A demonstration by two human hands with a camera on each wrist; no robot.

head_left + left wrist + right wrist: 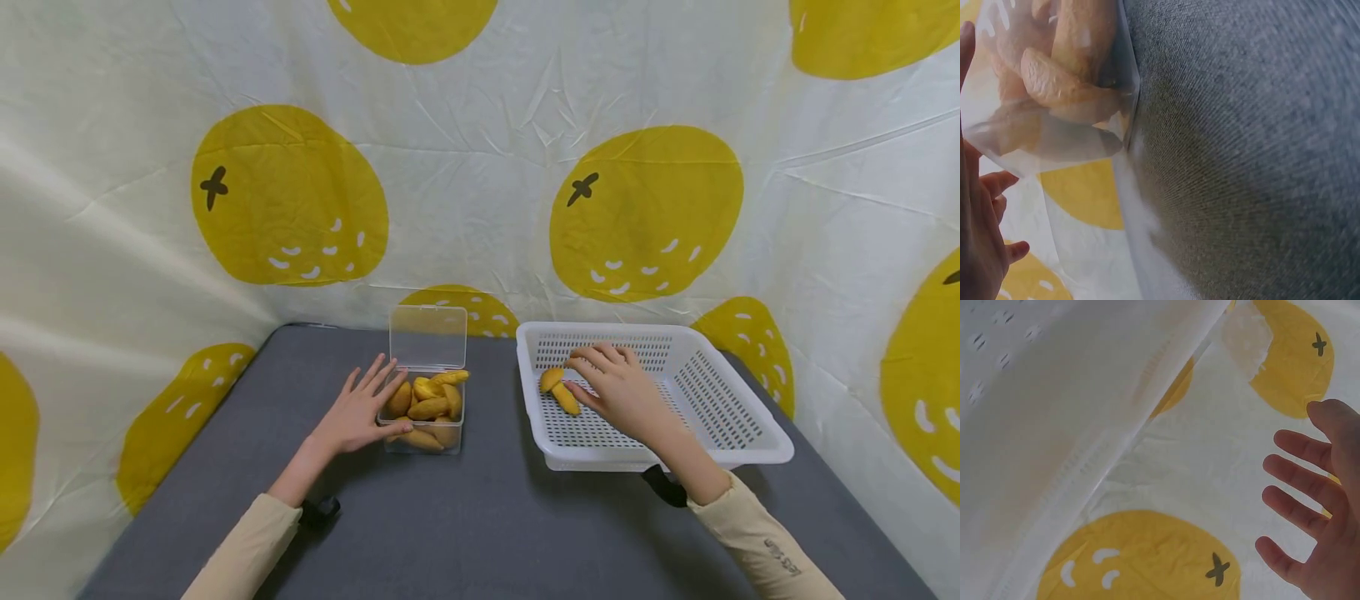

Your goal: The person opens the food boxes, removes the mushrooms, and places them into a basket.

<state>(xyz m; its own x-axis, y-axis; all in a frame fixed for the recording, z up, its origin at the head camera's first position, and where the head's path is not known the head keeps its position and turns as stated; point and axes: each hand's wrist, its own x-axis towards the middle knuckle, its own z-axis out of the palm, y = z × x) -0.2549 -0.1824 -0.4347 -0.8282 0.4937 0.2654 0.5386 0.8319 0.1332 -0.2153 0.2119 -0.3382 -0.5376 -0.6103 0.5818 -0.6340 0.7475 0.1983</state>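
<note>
My left hand point(358, 417) is spread at the left side of a clear plastic box point(425, 450), fingertips right at its rim. Several yellow-brown mushrooms point(427, 408) fill the box, and one sticks out over its right rim. Through the clear wall, the mushrooms point(1063, 87) also show in the left wrist view. Over a white perforated basket point(600, 456) hovers my right hand point(618, 392), its fingers loosely bent and holding nothing. A yellow mushroom point(561, 392) with a rounded cap lies in the basket, just left of the right thumb. The right hand point(1322, 500) has its fingers apart in the right wrist view.
The box's clear lid point(427, 337) stands upright at the back. Both containers sit on a dark grey table point(480, 533), the basket to the right of the box. Behind the table hangs a white curtain point(465, 192) printed with yellow fruit.
</note>
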